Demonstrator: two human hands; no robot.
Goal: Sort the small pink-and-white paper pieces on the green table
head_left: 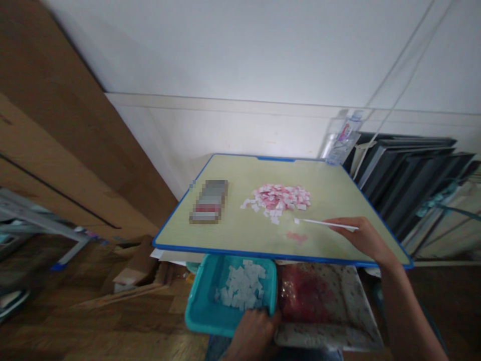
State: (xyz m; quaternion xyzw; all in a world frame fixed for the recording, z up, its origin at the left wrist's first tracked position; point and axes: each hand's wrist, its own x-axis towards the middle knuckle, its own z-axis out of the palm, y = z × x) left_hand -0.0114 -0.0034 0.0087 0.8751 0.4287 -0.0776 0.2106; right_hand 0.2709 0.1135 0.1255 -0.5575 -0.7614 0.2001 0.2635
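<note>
In my right hand point(356, 235) is a thin white stick point(323, 223), held in closed fingers low over the right part of the board. At the stick's far tip is a small white square piece point(296, 221); whether it is stuck to the tip I cannot tell. Just beyond lies a heap of small pink and white pieces point(281, 196), with a few strays at its near side. My left hand point(255, 328) is closed at the near right corner of a teal plastic basket point(199, 301). What its fingers hold is hidden. Many white square pieces point(242, 286) lie inside the basket.
A blue-edged folding table point(233, 235) carries a blurred-out phone-like object point(210, 200) and a clear bottle point(343, 140) at the back right. Below sits a red-stained tray point(338, 301). Dark panels point(413, 170) lean at right, cardboard point(139, 265) lies at left.
</note>
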